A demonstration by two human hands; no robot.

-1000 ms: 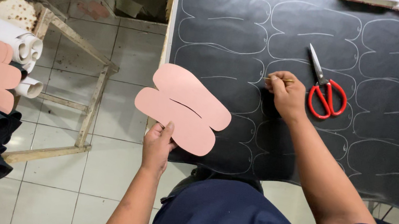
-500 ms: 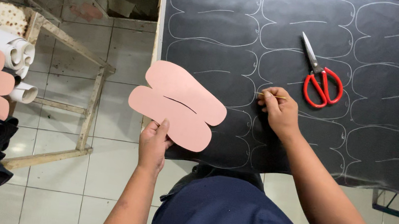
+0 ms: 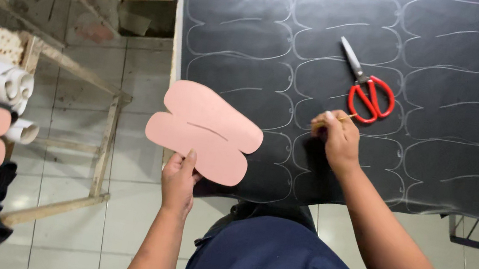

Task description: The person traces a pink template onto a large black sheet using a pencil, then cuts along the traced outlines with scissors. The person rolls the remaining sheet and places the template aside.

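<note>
Since a moment ago the left hand (image 3: 179,177) has barely shifted, fingers pinching the pink template (image 3: 205,131) off the counter (image 3: 446,108) edge. Right hand (image 3: 335,137), pinching a marker, could smudge chalk lines; the floppy template may sag.

Your right hand (image 3: 337,139) hides most of the thin stick (image 3: 343,117) in its fingers; the dark sheet (image 3: 444,121) beyond them runs off the picture's top and right edges
</note>
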